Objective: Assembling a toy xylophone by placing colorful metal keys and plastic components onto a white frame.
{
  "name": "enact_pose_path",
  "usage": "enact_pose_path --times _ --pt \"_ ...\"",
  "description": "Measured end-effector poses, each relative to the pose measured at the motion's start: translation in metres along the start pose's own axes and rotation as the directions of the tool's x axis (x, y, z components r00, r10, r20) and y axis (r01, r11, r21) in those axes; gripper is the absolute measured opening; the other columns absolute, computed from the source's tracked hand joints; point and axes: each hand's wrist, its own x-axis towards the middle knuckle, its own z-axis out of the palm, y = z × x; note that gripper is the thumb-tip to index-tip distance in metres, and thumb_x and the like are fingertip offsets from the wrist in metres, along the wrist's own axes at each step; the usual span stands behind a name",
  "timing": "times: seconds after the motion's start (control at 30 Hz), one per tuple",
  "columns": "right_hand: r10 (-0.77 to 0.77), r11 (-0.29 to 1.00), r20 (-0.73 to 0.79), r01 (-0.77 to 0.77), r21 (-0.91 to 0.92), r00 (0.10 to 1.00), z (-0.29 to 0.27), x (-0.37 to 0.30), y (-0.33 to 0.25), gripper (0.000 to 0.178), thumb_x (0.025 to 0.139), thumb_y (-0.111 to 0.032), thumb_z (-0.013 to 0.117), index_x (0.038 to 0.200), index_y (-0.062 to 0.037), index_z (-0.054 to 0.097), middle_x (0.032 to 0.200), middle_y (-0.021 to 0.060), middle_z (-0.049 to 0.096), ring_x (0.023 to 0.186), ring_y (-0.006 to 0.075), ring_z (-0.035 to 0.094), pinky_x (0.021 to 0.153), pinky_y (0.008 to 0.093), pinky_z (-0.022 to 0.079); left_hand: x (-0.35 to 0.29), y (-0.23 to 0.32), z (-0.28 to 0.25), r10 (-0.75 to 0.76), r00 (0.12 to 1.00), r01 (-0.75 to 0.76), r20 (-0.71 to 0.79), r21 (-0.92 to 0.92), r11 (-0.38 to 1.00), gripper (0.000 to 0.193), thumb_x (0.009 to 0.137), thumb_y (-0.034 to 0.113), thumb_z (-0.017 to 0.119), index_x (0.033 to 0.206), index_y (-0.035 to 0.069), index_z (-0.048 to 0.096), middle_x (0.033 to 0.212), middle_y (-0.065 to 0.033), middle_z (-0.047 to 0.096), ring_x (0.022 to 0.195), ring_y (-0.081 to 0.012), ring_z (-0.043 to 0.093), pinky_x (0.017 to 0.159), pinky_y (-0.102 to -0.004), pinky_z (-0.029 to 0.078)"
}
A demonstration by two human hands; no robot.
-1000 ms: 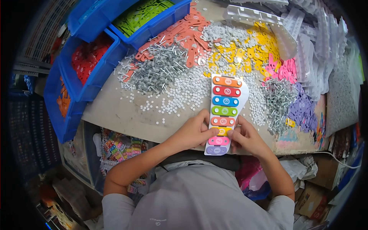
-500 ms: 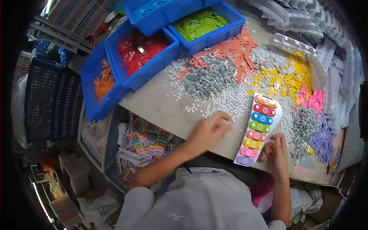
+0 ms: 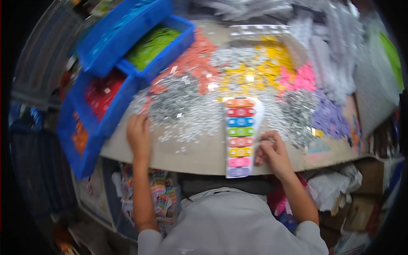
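Observation:
A toy xylophone [image 3: 240, 142] with a white base and a row of coloured bars lies upright on the table before me. Close by its right edge is my right hand [image 3: 274, 154], its fingers curled in; whatever they hold is hidden. My left hand [image 3: 139, 135] is at the left end of the loose metal pins [image 3: 176, 100], fingertips down by the table. Motion blurs those fingers, so their grip is unclear. Small white caps [image 3: 199, 123] are strewn between that pile and the xylophone. More metal pins [image 3: 299, 112] are heaped to the right.
Blue bins [image 3: 159, 57] at the left hold green, blue, red and orange bars. Loose coral bars [image 3: 193, 63], yellow bars [image 3: 276, 55], pink bars [image 3: 299, 76] and purple bars [image 3: 329, 114] cover the table. Clear plastic trays [image 3: 327, 55] are stacked behind. A crate [image 3: 112, 204] of finished-looking xylophones stands below left.
My left hand has moved left, from near the white caps to the left end of the pins. The view has turned right. My right hand stays beside the xylophone.

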Motion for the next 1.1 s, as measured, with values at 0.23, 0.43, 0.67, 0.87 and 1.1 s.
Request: enact_pose_path --times 0.23,0.43,0.67,0.87,1.1 --pt "-0.584 0.663 -0.286 0.244 -0.708 0.76 -0.063 0.005 -0.054 0.009 0.1 -0.01 0.063 0.103 -0.0018 0.065 0.083 0.0046 0.065 0.076 0.0131 0.064 0.069 0.0284 0.05 0.003 0.009 -0.006 0.128 0.985 -0.12 -0.116 0.071 0.99 0.008 0.097 0.006 0.062 0.101 0.0 0.061 0.096 -0.015 0.063 0.093 -0.0326 0.061 0.086 -0.0403 0.048" --pt "-0.844 0.079 -0.076 -0.017 -0.997 0.531 -0.173 0.039 -0.094 0.015 0.093 -0.009 0.067 0.105 -0.0001 0.069 0.097 0.0153 0.071 0.087 0.0312 0.066 0.081 0.0386 0.051 -0.026 0.07 -0.021 -0.229 0.972 0.221 0.043 -0.479 0.85 0.008 0.101 0.007 0.059 0.104 -0.001 0.062 0.097 -0.0074 0.064 0.087 -0.0155 0.059 0.08 -0.0285 0.047" --pt "-0.723 0.048 -0.109 -0.108 -0.993 0.682 -0.211 0.07 -0.071 0.007 0.088 -0.006 0.068 0.092 -0.0022 0.064 0.096 0.0174 0.067 0.089 0.0377 0.06 0.078 0.0467 0.046 -0.06 0.127 -0.026 -0.05 0.92 0.322 0.389 -0.677 0.662 0.005 0.09 -0.001 0.071 0.095 -0.001 0.069 0.092 -0.0035 0.067 0.084 -0.0104 0.06 0.076 -0.0249 0.049" --pt "-0.802 0.191 -0.233 -0.133 -0.972 0.55 -0.152 0.04 -0.085 0.008 0.094 -0.003 0.065 0.099 0.0016 0.061 0.09 0.0139 0.064 0.082 0.0282 0.061 0.077 0.0378 0.049 -0.079 0.144 -0.013 0.043 0.776 0.561 0.63 -0.719 0.411 0.007 0.092 0.002 0.072 0.098 -0.001 0.071 0.096 -0.0043 0.073 0.088 -0.0091 0.067 0.076 -0.0238 0.051" --pt "-0.64 0.408 0.144 0.492 -0.769 0.755 0.009 -0.022 -0.043 0.02 0.088 0.011 0.067 0.104 -0.0002 0.062 0.096 0.0106 0.068 0.093 0.0212 0.065 0.088 0.0318 0.05 -0.083 0.151 -0.001 0.176 0.516 0.839 0.838 -0.536 0.091 0.014 0.094 0.004 0.071 0.106 -0.002 0.07 0.093 -0.0082 0.075 0.084 -0.0095 0.072 0.059 -0.0183 0.046"
